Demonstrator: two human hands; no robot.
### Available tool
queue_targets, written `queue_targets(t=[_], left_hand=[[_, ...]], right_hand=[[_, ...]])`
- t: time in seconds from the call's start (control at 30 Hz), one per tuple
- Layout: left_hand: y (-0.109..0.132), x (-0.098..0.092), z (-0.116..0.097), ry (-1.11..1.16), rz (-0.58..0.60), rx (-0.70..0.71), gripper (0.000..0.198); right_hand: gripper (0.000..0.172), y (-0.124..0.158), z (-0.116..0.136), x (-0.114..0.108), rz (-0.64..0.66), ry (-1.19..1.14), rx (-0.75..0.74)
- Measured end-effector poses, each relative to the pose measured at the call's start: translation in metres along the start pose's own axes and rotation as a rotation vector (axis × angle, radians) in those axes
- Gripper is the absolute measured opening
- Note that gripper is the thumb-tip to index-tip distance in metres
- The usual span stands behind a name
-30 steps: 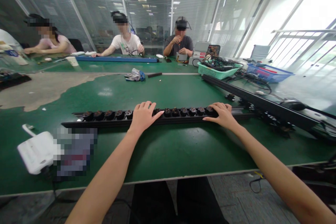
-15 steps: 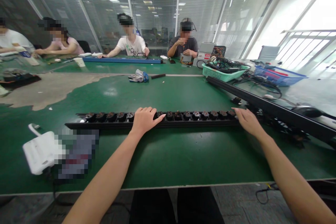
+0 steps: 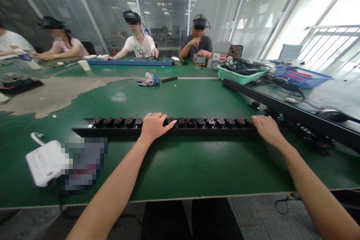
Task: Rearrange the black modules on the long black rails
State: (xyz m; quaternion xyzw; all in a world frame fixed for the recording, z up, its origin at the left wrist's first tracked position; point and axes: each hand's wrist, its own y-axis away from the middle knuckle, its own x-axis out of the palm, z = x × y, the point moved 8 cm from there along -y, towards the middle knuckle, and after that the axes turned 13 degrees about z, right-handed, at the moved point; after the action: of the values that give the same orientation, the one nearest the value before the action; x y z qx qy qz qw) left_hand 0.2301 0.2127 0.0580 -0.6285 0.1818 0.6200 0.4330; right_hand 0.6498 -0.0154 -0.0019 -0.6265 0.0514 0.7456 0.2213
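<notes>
A long black power strip (image 3: 197, 125) with several sockets lies across the green table (image 3: 180, 165) in front of me. My left hand (image 3: 154, 125) rests flat on its middle, fingers stretched over the sockets. My right hand (image 3: 266, 129) lies flat on the strip's right end, fingers together and extended. Neither hand grips anything.
A white device (image 3: 46, 161) sits at the near left. A second long black strip (image 3: 284, 107) runs diagonally at the right, with cables. A green basket (image 3: 242, 74) and a blue basket (image 3: 302, 76) stand behind it. Several people work at the far side beside a blue strip (image 3: 131, 62).
My right hand slid rightward along the strip from its inner sockets to its right end. My left hand stayed on the middle.
</notes>
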Motion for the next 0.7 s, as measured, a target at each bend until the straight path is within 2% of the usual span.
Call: queue_targets(t=[0.13,0.3,0.7], left_hand=[[0.001,0.0,-0.001,-0.003,-0.013,0.005,0.059],[0.0,0.0,-0.002,0.009,-0.03,-0.004,0.057],[-0.001,0.001,0.013,0.014,-0.038,-0.031,0.058]], right_hand=[[0.057,0.005,0.008,-0.002,0.006,0.036,-0.042],[0.054,0.005,0.019,-0.006,-0.056,0.153,-0.07],[0.052,-0.016,0.041,-0.002,-0.109,0.165,-0.119]])
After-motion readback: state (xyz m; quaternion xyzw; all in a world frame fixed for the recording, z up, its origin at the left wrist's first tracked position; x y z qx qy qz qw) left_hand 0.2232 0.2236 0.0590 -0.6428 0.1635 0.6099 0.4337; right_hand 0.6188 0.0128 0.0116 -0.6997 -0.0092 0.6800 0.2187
